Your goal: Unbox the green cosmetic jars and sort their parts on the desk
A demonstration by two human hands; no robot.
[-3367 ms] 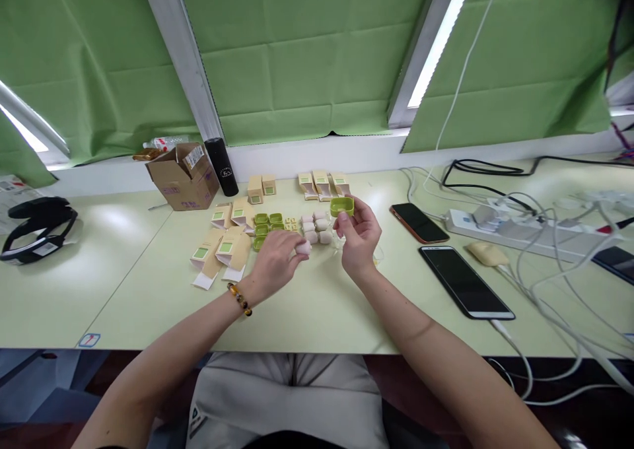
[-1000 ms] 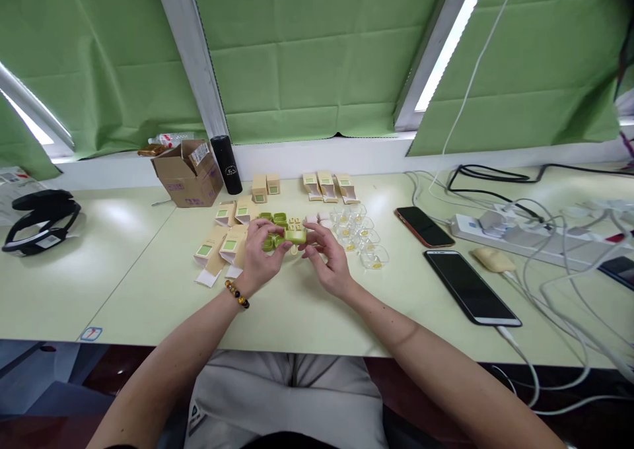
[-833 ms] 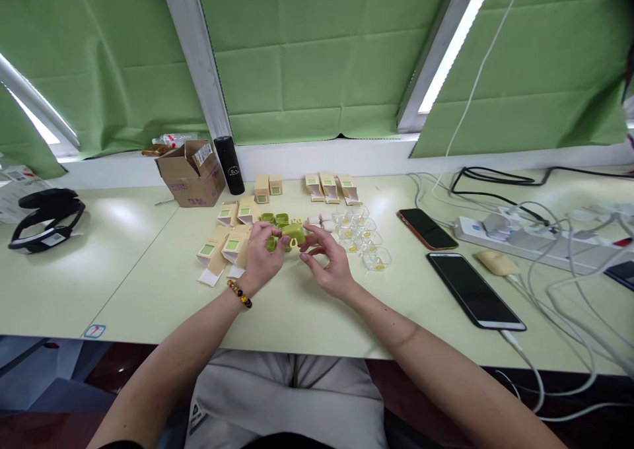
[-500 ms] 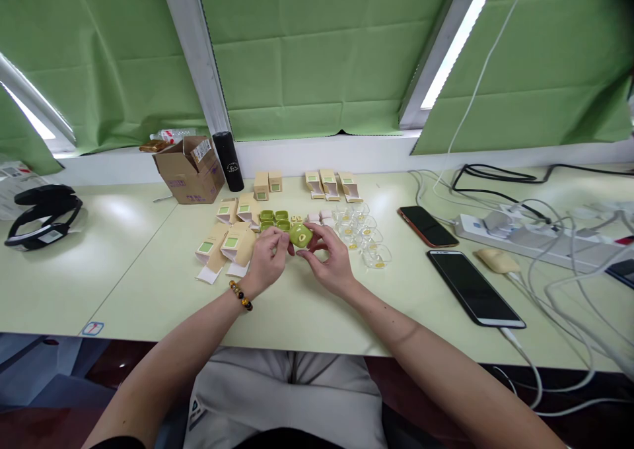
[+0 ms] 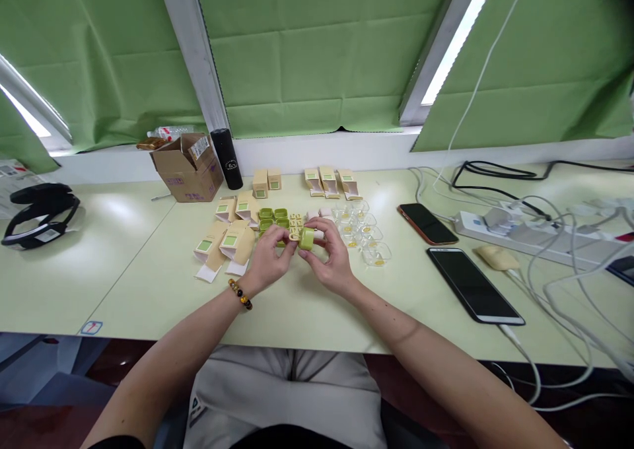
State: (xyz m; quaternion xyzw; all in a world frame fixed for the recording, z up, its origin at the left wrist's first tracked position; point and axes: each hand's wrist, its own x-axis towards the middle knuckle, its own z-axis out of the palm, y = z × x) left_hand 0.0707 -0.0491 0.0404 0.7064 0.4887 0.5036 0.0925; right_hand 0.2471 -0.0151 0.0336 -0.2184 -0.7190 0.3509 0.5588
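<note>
Just in front of the small parts, both hands meet at one piece. My right hand point(image 5: 329, 254) is closed on a small green square-sided cap point(image 5: 306, 239), turned on its side. Something white point(image 5: 318, 235) shows at the cap's right end, partly hidden by the fingers. My left hand point(image 5: 270, 256) pinches a cream ring-shaped piece point(image 5: 294, 236) at the cap's left face. Behind the left hand sit several green square cups point(image 5: 266, 213). Small cream pieces point(image 5: 296, 218) stand in rows beside them. Pale pinkish blocks point(image 5: 325, 212) and clear plastic cups point(image 5: 376, 254) lie past my right hand.
Open paper boxes point(image 5: 211, 240) stand at the left, with more paper boxes point(image 5: 328, 181) behind. A cardboard carton point(image 5: 191, 175) and a black bottle point(image 5: 227, 160) are at the back left. Phones point(image 5: 473, 284), a power strip point(image 5: 525, 238) and cables occupy the right.
The green cap has been turned from facing me to lying sideways and has shifted slightly right. The cream ring now sticks out to the left, between my left fingertips.
</note>
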